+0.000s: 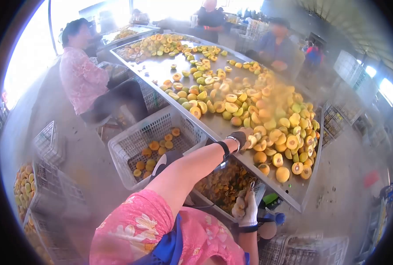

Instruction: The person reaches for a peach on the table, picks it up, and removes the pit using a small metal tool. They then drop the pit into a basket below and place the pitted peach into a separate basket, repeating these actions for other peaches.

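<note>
Nearby, white crate [130,145] of halved fruit, left hand [245,138] grip on table fruit [253,140], right hand [246,208] clamped on tool [252,186]

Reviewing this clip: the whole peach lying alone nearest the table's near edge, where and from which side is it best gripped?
Judging by its pose, the whole peach is best pinched across its round sides from above, with the left hand nearest. It lies clear of the heap on the metal table, with bare steel on its near side, so fingers likely fit around its widest part without nudging the halved fruit beside it.
</note>
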{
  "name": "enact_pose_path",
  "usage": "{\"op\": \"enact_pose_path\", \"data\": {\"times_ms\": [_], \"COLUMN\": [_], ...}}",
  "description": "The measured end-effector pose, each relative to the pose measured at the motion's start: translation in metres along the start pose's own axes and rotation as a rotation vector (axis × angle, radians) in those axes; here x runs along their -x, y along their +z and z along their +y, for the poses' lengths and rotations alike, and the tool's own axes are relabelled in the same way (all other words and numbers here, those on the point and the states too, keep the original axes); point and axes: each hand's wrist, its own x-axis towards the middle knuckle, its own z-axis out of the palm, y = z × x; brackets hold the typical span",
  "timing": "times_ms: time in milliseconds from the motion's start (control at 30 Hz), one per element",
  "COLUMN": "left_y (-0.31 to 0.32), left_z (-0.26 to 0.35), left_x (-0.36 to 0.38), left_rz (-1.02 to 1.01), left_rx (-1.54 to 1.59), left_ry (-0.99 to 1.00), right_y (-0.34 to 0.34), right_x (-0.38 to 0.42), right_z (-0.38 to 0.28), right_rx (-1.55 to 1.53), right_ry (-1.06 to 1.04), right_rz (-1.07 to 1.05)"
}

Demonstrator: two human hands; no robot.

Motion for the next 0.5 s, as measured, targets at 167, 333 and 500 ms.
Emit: {"op": "enact_pose_path", "data": {"times_ms": [167, 333, 500], "left_y": [-0.016, -0.026, -0.016], "left_z": [0.021, 0.043, 0.041], "left_x": [0.040, 0.098, 0.145], "left_rz": [-0.110, 0.108, 0.149], "left_rx": [0.328, 1.290, 1.550], "left_ry": [0.128, -0.118, 0.041], "right_y": [0.018, 0.070, 0.077], "right_x": [-0.004, 0.012, -0.007], "right_z": [0.002, -0.018, -0.015], "right_rx": [0.163, 0.474, 0.872], "right_ry": [-0.050, -0.102, -0.366], "right_rz": [0.023, 0.202, 0.176]}}
